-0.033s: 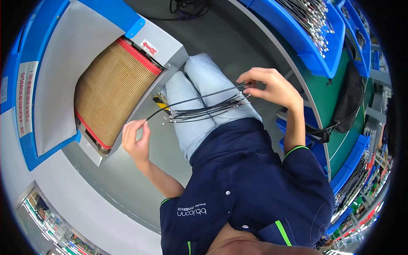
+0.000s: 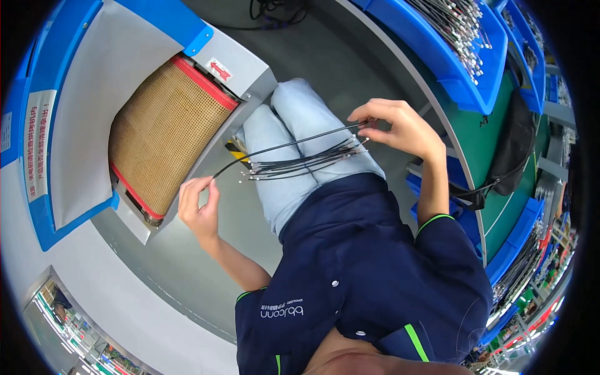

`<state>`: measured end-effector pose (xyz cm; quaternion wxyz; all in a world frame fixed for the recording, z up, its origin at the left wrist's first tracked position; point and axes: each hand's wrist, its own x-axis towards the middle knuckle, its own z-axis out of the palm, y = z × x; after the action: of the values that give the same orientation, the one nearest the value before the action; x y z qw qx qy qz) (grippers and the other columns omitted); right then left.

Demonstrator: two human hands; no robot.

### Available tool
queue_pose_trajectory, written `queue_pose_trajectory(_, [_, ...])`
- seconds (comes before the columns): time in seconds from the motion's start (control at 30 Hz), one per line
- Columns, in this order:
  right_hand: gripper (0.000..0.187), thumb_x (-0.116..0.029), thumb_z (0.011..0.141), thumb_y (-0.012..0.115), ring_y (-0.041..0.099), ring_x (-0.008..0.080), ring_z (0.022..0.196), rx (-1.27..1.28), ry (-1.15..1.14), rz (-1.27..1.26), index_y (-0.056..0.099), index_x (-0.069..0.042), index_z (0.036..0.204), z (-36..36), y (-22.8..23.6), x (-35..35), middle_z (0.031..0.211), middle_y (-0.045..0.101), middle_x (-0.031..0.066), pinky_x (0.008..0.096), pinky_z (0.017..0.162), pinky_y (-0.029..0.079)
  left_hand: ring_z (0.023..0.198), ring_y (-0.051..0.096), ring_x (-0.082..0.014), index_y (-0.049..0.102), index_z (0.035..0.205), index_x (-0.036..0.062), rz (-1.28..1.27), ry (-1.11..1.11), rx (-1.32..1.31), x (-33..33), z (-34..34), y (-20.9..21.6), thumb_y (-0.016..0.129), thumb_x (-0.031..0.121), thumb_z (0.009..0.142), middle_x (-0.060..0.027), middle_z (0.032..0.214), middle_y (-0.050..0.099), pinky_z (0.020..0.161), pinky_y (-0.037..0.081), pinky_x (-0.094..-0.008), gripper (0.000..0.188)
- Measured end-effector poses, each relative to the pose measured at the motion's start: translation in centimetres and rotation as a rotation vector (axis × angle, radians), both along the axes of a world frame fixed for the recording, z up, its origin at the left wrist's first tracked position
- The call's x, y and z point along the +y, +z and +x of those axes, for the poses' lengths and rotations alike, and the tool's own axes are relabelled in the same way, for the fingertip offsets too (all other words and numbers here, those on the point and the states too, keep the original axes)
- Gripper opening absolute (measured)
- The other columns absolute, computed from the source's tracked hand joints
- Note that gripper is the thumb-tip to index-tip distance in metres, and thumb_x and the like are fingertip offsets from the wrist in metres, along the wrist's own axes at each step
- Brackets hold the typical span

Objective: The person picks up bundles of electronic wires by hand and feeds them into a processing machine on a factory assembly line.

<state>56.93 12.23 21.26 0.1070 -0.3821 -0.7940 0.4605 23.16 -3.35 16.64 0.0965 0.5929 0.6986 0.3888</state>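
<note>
A thin black cable [image 2: 275,149] stretches in a slight bow across my lap. One end is pinched between the thumb and fingers of my left hand [image 2: 200,205], beside the mesh conveyor belt. My right hand [image 2: 400,127] grips the other end, close to the table edge; its fingertips partly hide that end. Beneath the cable, a bunch of short black cables [image 2: 303,167] with small pale connectors at their tips lies across my thighs.
On the left stands a grey and blue machine with a brown mesh belt [image 2: 165,134]. A blue bin [image 2: 450,81] of cables is on the green-topped table to the right, near a black pouch [image 2: 509,153]. Another blue bin [image 2: 515,250] of cables is nearer me.
My left hand has shifted very slightly to the left with its end of the cable. My right hand and the bunch on my lap look the same.
</note>
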Motion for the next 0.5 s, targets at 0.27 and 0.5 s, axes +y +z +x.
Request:
queue_pose_trajectory(0.27, [0.015,-0.001,0.074,0.07,0.064,0.02,0.072,0.163,0.0,0.356,0.065,-0.003,0.087,-0.4,0.8,-1.3,0.08,0.064,0.0063,0.0285,0.062,0.051,0.069,0.057,-0.0182,0.064,0.083,-0.0008,-0.021,0.066,-0.055,-2.0,-1.1,0.8,0.068,-0.008,0.069,-0.0082,0.076,0.062,0.064,0.047,-0.0281,0.016])
queue_pose_trajectory(0.5, [0.015,-0.006,0.072,0.073,0.063,0.0192,0.067,0.152,0.038,0.604,0.066,-0.005,0.086,-1.8,1.6,-2.4,0.078,0.064,0.0053,0.0285,0.057,0.05,0.069,0.058,-0.0181,0.064,0.083,-0.0008,-0.027,0.071,-0.075,-3.6,-2.7,2.0,0.068,-0.008,0.07,-0.0081,0.076,0.062,0.064,0.047,-0.0279,0.016])
